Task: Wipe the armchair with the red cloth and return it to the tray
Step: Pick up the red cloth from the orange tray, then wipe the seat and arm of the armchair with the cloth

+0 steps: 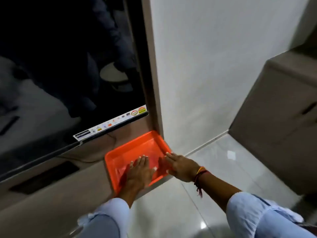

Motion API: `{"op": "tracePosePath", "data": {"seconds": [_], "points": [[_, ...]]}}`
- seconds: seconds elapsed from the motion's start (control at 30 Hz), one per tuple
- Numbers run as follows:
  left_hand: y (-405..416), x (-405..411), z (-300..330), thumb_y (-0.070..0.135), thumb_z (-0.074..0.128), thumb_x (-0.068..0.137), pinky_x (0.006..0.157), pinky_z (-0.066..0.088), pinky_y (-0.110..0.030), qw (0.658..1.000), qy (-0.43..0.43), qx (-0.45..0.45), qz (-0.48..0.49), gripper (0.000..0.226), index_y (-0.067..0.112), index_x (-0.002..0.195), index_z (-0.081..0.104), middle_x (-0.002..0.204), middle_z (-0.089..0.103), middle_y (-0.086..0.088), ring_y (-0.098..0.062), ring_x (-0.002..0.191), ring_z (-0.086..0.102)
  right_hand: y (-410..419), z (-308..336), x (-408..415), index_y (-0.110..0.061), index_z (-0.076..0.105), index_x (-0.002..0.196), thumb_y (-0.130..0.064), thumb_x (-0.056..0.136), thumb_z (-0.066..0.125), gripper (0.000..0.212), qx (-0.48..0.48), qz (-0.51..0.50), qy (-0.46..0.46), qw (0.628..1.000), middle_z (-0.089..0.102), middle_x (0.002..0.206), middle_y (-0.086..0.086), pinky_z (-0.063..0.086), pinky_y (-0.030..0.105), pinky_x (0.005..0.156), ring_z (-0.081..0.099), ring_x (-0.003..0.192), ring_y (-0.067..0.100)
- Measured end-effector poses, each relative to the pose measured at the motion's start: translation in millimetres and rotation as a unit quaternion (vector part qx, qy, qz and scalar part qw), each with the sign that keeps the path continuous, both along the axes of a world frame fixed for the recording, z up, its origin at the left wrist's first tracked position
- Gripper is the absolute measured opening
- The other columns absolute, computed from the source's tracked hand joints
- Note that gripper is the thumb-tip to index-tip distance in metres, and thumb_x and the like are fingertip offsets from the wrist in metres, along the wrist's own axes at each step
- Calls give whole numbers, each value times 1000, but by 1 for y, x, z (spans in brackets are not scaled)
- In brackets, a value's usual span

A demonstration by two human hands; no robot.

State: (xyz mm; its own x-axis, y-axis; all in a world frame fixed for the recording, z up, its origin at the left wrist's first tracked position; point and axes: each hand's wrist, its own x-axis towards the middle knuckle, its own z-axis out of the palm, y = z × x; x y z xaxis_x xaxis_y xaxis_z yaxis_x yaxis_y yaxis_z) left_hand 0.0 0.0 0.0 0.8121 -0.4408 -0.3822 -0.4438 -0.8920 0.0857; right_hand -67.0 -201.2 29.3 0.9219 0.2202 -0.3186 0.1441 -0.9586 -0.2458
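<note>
An orange tray (137, 143) sits on the end of a low beige cabinet top, against the wall corner. The red cloth (153, 160) lies flat inside it, a blurred patch showing between my hands. My left hand (139, 172) rests palm down on the cloth with its fingers spread. My right hand (180, 166) lies flat over the tray's right edge, fingers stretched onto the cloth. The armchair is not in view.
A large dark TV screen (68, 74) stands on the cabinet (51, 194) left of the tray, a sticker strip along its lower edge. A white wall (214, 66) rises behind the tray. A beige cupboard (277, 117) stands right, on the glossy tiled floor (214, 169).
</note>
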Motion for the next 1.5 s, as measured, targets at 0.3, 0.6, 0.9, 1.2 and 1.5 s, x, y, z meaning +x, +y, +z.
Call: {"op": "tracePosePath", "data": {"seconds": [0.3, 0.6, 0.9, 1.2, 1.5], "points": [[57, 23, -57, 52, 47, 102, 127, 13, -49, 996, -44, 62, -46, 88, 18, 165, -4, 174, -2, -3, -21, 161, 1, 62, -69, 73, -7, 10, 166, -36, 107, 45, 74, -63, 74, -3, 995, 5, 175, 19, 16, 49, 133, 7, 163, 37], [41, 35, -49, 6, -1, 89, 125, 30, -42, 989, -127, 62, -42, 74, 0, 162, 14, 169, 20, -21, -31, 157, 24, 78, -65, 92, 4, 32, 157, -16, 112, 28, 50, -133, 70, -92, 984, 35, 166, 27, 30, 45, 128, 35, 155, 40], [-41, 9, 27, 8, 27, 94, 115, 44, -43, 956, -279, -8, -93, 60, -2, 149, 50, 154, 50, -23, -31, 144, 49, -3, 31, 24, -4, 70, 134, -9, 95, 41, 49, -210, 30, -312, 926, 71, 138, 15, 58, 38, 108, 68, 130, 29], [-277, -195, 62, -2, 38, 93, 108, 52, -42, 873, -288, -97, -382, 54, -2, 143, 58, 147, 58, -23, -34, 135, 59, -189, 62, -261, 7, 63, 138, 2, 93, 54, 46, -283, -241, -241, 897, 65, 142, 26, 59, 47, 105, 64, 132, 39], [-395, -561, 1, 7, 26, 96, 121, 37, -41, 743, -220, -187, -603, 61, 2, 155, 40, 161, 42, -17, -27, 148, 43, -220, -8, -674, 5, 67, 134, 8, 85, 55, 50, -305, -476, -115, 817, 69, 138, 25, 58, 47, 104, 68, 127, 39]]}}
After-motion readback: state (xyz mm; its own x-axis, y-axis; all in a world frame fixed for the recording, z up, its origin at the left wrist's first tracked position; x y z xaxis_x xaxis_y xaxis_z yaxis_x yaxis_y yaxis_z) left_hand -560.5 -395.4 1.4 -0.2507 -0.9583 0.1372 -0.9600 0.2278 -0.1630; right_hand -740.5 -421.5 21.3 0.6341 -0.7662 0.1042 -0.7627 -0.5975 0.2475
